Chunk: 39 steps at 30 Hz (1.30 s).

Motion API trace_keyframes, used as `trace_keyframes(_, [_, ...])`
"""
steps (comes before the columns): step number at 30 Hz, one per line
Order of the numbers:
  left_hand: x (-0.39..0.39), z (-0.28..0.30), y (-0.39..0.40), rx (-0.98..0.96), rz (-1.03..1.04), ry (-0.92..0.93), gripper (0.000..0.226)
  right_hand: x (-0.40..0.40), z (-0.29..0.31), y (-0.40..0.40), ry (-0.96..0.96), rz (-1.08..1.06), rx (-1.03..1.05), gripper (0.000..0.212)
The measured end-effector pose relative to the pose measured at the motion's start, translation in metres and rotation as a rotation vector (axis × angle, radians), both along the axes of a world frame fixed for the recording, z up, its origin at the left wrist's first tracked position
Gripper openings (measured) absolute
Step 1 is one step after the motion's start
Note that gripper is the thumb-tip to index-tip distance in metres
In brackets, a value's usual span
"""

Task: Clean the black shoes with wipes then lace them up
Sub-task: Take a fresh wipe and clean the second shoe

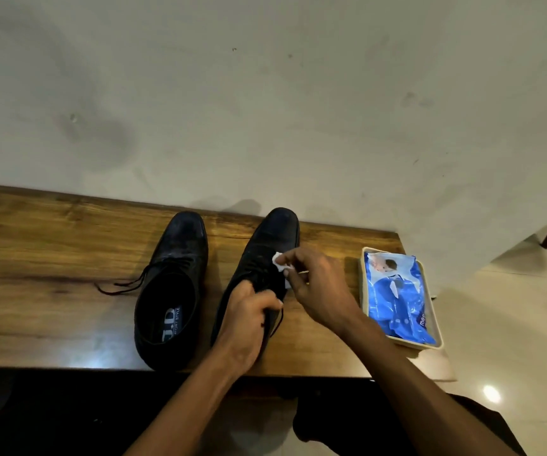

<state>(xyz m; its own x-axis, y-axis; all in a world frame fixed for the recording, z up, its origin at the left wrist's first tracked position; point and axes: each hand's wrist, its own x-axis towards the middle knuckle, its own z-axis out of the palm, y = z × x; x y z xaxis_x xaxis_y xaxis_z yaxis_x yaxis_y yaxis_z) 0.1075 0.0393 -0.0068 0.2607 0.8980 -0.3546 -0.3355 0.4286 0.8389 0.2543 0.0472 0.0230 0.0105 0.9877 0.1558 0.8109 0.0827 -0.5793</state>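
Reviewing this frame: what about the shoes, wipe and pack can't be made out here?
Head view only:
- Right shoe: opening and lacing covered by the left hand and right hand.
- Wipe: mostly hidden under the right hand's fingers; dirt unreadable.
- Left shoe: leather too dark to judge clean.
- Wipes pack: lettering too small; flap state unclear.

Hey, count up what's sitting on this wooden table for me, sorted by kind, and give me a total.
Black shoes: 2, the left shoe standing free and the right shoe gripped by the left hand
White wipes: 1, the wipe pinched in the right hand
Blue wipe packs: 1, the pack
Trays: 1, the tray under the pack
Total: 5
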Motion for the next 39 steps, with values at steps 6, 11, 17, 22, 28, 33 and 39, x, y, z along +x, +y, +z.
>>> trace_keyframes(6, [0.006,0.005,0.016,-0.204,0.128,-0.608,0.054,-0.022,-0.027,-0.042,0.276,-0.109,-0.095,0.024])
trace_keyframes(11, [0.014,0.001,0.027,-0.247,0.178,-0.662,0.071,-0.012,-0.044,-0.077,0.286,-0.130,-0.320,0.020])
trace_keyframes(17, [0.015,0.028,0.020,-0.235,-0.112,-0.166,0.056,0.006,-0.032,-0.087,0.272,-0.214,-0.295,0.008])
trace_keyframes(22, [-0.050,0.056,0.010,0.377,-0.341,0.664,0.041,0.002,-0.034,-0.096,0.329,-0.273,-0.218,0.008])
trace_keyframes(28, [-0.072,0.032,0.002,0.728,-0.783,1.136,0.034,-0.041,-0.047,-0.105,0.428,-0.250,0.012,0.016])
trace_keyframes(33, [-0.071,0.010,0.008,0.857,-0.792,1.197,0.028,-0.073,-0.072,-0.107,0.407,-0.310,0.276,0.016])
trace_keyframes(39, [-0.071,0.012,0.004,0.826,-0.629,1.076,0.025,-0.083,-0.091,-0.116,0.277,-0.198,0.371,0.016])
